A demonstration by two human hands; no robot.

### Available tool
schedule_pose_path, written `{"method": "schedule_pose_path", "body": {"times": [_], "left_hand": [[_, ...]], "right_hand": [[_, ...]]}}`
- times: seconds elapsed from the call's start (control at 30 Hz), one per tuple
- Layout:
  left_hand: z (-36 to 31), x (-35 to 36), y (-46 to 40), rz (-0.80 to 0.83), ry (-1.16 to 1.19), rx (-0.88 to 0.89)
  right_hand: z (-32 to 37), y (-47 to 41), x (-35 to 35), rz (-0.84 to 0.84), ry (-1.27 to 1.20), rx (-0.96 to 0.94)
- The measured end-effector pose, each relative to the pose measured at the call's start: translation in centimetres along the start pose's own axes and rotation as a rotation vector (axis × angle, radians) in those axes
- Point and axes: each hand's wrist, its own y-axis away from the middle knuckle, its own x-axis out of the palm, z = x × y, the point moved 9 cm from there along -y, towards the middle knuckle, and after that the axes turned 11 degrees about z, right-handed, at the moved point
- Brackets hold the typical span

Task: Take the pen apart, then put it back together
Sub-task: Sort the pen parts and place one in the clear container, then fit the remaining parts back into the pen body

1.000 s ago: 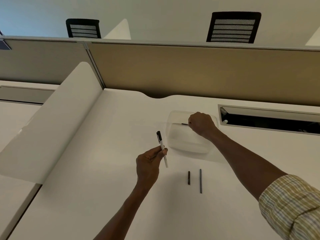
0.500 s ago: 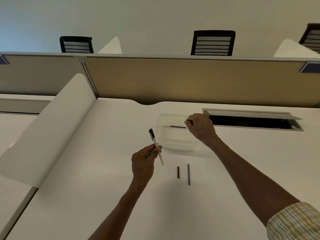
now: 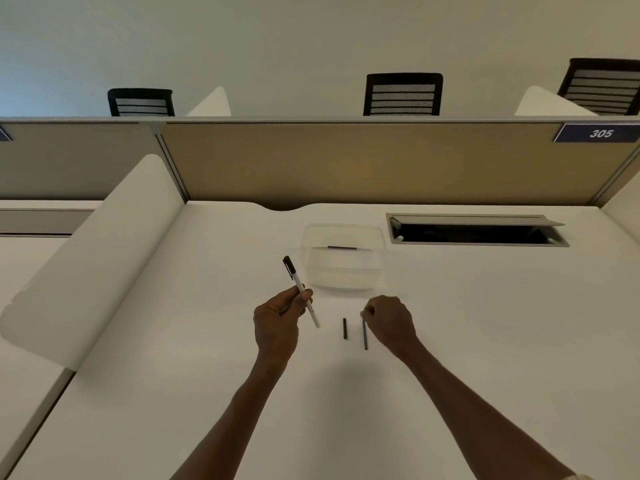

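Observation:
My left hand (image 3: 277, 320) grips a white pen barrel with a black cap (image 3: 300, 291), tilted with the cap end up and away from me. On the white desk (image 3: 485, 341) lie a short black piece (image 3: 345, 328) and a long thin dark rod (image 3: 365, 336), side by side. My right hand (image 3: 389, 320) is over the rod's far end, with its curled fingertips pinching that end. Another dark slim piece (image 3: 342, 248) lies inside a clear plastic container (image 3: 311, 237) just beyond my hands.
An open cable slot (image 3: 474, 233) is set into the desk at the back right. A tan partition (image 3: 346, 161) closes the far edge, and a white curved divider (image 3: 97, 258) runs along the left side. Chairs stand behind the partition.
My right hand came out of the clear container, leaving a dark piece inside, and moved toward me onto the thin rod. My left hand kept hold of the barrel.

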Motion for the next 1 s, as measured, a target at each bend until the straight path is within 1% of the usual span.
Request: {"method": "schedule_pose_path", "body": {"times": [0.1,0.23,0.63,0.83,1.0], "left_hand": [[0.3,-0.4,0.8,-0.009,0.012,-0.010],[0.3,-0.5,1.4,-0.005,0.012,-0.010],[0.3,-0.4,1.2,-0.003,0.022,-0.007],[0.4,-0.5,1.1,-0.007,0.059,-0.021],[0.1,-1.1,0.8,-0.055,0.092,-0.035]], "right_hand": [[-0.7,1.2,1.9,0.000,0.059,0.060],[-1.1,2.1,3.5,-0.003,0.097,0.073],[0.0,2.0,3.7,0.023,0.249,0.094],[-0.5,2.4,3.2,0.019,0.172,0.125],[0.4,2.7,0.6,-0.063,0.031,0.095]]}}
